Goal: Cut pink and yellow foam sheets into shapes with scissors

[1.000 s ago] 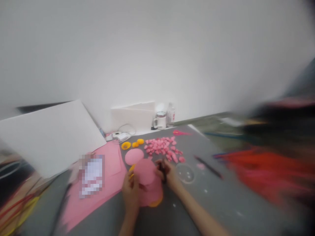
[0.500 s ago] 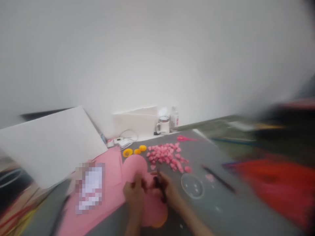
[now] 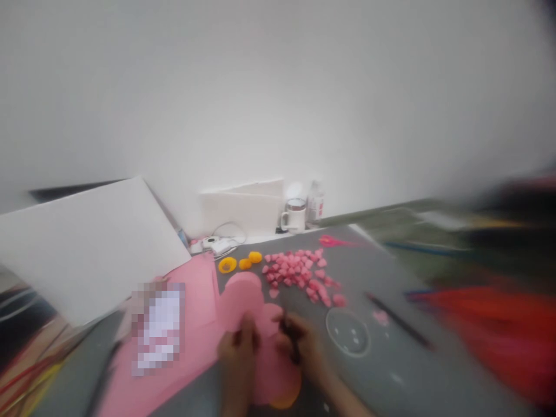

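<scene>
The picture is blurred. My left hand [image 3: 237, 347] and my right hand [image 3: 299, 341] are close together low in the middle, both closed over a pink paper disc [image 3: 271, 370] with an orange piece under it. My left fingers pinch the pink paper. My right hand grips a thin dark tool [image 3: 292, 339]. A second pink disc [image 3: 241, 292] lies just beyond my hands. A heap of several small pink folded pieces [image 3: 299, 272] lies farther back on the grey mat [image 3: 391, 359].
A large pink sheet [image 3: 191, 324] lies left of my hands, a white board [image 3: 87, 249] beyond it. Yellow rings [image 3: 237, 263], pink scissors [image 3: 332, 240], a clear round lid [image 3: 347, 330], a dark pen [image 3: 399, 327], a mug [image 3: 294, 215] and a bottle [image 3: 315, 204] stand around. Red material [image 3: 499, 341] fills the right side.
The view has shifted, so the things sit a little more to the right. The pink disc has come down from tilted in my hands to low over the table.
</scene>
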The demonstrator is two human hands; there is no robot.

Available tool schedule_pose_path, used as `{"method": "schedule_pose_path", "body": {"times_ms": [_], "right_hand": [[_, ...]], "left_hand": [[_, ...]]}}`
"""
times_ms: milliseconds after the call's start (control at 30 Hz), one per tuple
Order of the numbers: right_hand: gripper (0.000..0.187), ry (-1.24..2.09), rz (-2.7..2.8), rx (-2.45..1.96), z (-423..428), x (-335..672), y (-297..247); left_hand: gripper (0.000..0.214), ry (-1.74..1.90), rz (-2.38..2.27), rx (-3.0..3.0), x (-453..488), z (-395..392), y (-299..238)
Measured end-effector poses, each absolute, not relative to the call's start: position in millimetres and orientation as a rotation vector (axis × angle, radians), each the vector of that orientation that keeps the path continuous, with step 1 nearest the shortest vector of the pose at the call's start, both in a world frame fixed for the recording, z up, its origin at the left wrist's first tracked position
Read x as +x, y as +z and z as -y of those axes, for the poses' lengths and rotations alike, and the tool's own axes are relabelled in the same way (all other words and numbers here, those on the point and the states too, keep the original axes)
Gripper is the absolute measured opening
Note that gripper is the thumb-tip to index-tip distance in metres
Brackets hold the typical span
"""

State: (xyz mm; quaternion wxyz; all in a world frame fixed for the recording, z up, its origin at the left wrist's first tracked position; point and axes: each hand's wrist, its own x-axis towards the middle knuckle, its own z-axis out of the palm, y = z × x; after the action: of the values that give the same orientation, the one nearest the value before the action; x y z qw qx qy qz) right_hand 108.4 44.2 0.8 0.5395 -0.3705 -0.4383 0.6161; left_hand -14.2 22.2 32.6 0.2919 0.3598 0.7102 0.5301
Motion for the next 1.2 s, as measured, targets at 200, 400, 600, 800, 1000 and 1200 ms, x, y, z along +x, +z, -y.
{"method": "schedule_pose_path", "body": {"times_ms": [200, 400, 600, 800, 1000, 1200], "right_hand": [[0.041, 1.23, 0.872, -0.94, -58, 125, 3], [0.046, 1.178, 1.035, -1.02, -58, 129, 13], [0.036, 1.182, 1.177, -1.021, -53, 126, 12], [0.035, 1.139, 1.25, -0.933, -51, 123, 2], [0.033, 1.186, 1.372, -0.861, -53, 122, -12], [0.041, 1.354, 1.38, -0.765, -50, 120, -10]], "left_hand": [[0.048, 1.485, -1.958, 0.853, -14, -21, 46], [0.05, 1.474, -2.141, 0.833, -18, -22, 49], [0.049, 1.474, -2.186, 0.844, -16, -16, 49], [0.052, 1.453, -2.081, 0.905, -13, -17, 43], [0.051, 1.422, -1.967, 1.128, -9, -15, 38], [0.05, 1.424, -1.903, 1.114, -8, -16, 38]]}}
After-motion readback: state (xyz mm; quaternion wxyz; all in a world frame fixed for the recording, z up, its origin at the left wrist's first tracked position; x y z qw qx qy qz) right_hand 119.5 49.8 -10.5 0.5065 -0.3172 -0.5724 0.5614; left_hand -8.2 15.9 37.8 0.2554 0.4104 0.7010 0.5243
